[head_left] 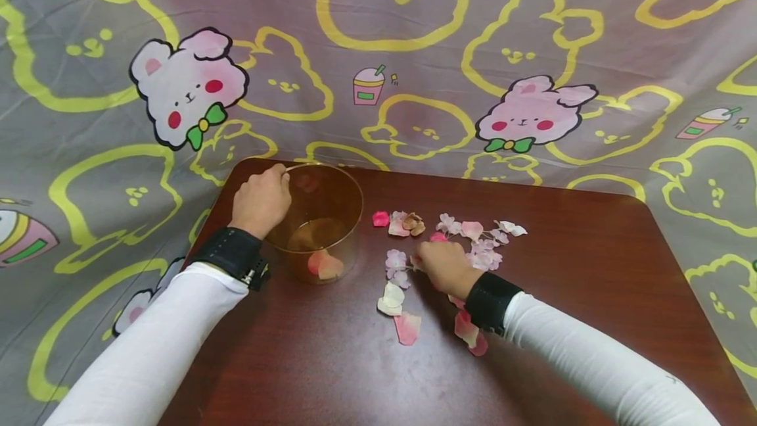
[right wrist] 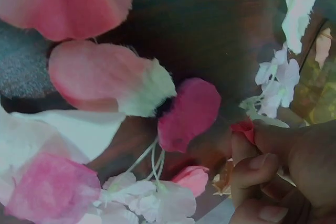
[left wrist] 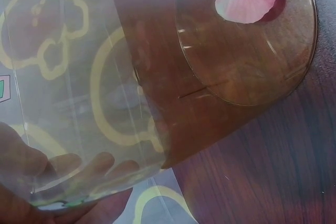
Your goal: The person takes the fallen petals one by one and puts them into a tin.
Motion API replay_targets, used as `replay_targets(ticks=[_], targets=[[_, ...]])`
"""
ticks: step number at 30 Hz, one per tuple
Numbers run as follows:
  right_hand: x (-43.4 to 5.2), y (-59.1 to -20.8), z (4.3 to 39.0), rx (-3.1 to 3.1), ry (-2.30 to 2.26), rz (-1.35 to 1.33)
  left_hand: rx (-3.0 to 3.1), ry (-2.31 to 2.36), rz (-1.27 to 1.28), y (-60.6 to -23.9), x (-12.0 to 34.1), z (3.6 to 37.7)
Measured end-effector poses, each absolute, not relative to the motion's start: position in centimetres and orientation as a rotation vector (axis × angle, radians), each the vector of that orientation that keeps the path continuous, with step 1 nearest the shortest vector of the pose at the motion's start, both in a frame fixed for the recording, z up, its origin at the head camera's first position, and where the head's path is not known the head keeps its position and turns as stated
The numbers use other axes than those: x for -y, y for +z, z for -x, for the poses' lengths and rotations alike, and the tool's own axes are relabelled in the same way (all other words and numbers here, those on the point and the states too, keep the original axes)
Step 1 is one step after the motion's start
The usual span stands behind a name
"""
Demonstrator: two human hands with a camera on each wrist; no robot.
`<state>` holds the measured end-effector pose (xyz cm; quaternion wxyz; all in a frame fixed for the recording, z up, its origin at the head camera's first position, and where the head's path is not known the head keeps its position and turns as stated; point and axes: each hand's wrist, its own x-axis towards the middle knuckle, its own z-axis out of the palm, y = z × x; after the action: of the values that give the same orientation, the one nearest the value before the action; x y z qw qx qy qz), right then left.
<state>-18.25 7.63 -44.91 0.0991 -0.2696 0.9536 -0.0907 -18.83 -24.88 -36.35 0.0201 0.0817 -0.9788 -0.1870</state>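
My left hand [head_left: 263, 199] grips the rim of a clear, amber-tinted round container [head_left: 331, 215], fingers showing through its wall in the left wrist view. Inside are pinkish-orange petals [head_left: 326, 265]. My right hand [head_left: 446, 267] is low over the scattered petals, and the right wrist view shows a small red petal [right wrist: 244, 129] pinched between thumb and index finger. Just left of this hand lie pale lilac blossoms [head_left: 396, 261], a cream petal [head_left: 391, 300] and a pink petal [head_left: 408, 328]. Two-tone pink petals [head_left: 466, 327] lie by the right wrist.
Behind the right hand are a bright pink petal [head_left: 381, 219], a brown petal [head_left: 413, 223], a peach-pink petal [head_left: 472, 230] and a white petal [head_left: 512, 228]. Everything stands on a dark reddish-brown table [head_left: 579, 261]. A printed cloth [head_left: 426, 71] hangs around its back and sides.
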Motion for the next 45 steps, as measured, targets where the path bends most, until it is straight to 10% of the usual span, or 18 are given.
replay_targets(ticks=[45], targets=[[-5.5,-40.0,18.7,-2.923,-0.363,0.976,3.017,-0.572,-0.244,-36.3,25.0,18.8]])
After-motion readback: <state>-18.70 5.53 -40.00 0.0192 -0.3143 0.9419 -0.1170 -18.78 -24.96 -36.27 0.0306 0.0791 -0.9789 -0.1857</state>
